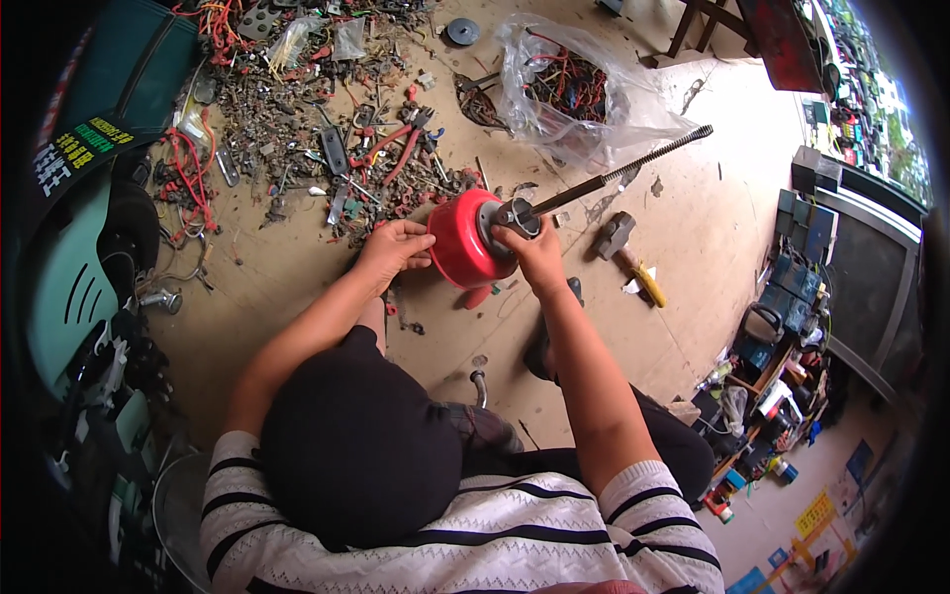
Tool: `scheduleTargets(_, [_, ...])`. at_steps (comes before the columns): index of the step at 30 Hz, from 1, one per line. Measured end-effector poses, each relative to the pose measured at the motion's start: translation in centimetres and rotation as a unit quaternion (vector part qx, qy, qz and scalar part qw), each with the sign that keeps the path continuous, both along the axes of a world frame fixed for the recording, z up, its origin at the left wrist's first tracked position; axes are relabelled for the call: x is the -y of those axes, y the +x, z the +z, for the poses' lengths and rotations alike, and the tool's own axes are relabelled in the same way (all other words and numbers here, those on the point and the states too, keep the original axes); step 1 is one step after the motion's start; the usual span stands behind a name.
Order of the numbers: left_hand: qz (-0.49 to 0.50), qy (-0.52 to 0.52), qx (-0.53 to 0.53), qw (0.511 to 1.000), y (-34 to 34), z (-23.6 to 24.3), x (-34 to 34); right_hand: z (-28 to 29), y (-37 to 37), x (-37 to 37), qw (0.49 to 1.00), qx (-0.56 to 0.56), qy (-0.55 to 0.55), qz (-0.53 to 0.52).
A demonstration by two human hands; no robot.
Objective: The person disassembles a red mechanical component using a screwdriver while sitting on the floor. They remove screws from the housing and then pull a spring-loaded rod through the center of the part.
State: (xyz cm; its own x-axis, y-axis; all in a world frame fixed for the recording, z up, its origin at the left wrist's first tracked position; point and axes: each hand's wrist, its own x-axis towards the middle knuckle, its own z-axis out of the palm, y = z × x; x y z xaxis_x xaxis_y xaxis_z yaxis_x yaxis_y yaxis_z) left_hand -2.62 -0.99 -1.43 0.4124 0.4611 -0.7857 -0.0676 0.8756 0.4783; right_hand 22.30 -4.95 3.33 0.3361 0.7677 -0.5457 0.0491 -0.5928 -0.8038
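Above the floor between my knees is a red round housing (459,246) with a grey metal face. My left hand (394,253) grips its left rim, with the fingertips pressed close together. At the face's centre sits a dark metal collar (516,212), and my right hand (537,259) is closed around its near side. A long dark rod (648,163), threaded or spring-wound toward its far end, runs from the collar up to the right. Part of a red rounded piece (477,296) shows just below the housing. My palms hide the exact finger contact.
A sledge-type hammer (630,259) with a yellow-ended handle lies to the right. Screws, wires and tools form a scrap pile (297,129) at the far left. Beyond stands a clear plastic bag (633,109) of wires. Cluttered shelves (767,366) line the right side.
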Motion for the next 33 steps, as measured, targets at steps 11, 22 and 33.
scheduleTargets(11, [0.025, 0.029, -0.034, 0.999, -0.3, -0.1, -0.8, -0.7, -1.5, -0.8, 0.998, 0.056, -0.008, 0.003])
scheduleTargets(22, [0.033, 0.022, -0.031, 0.999, -0.1, 0.0, -0.8, -0.7, -1.3, -1.7, 0.995, 0.092, -0.032, 0.011])
scheduleTargets(33, [0.034, 0.027, -0.025, 0.999, -0.3, 0.1, -0.9, 0.7, -1.7, -2.9, 0.990, 0.123, -0.065, 0.030])
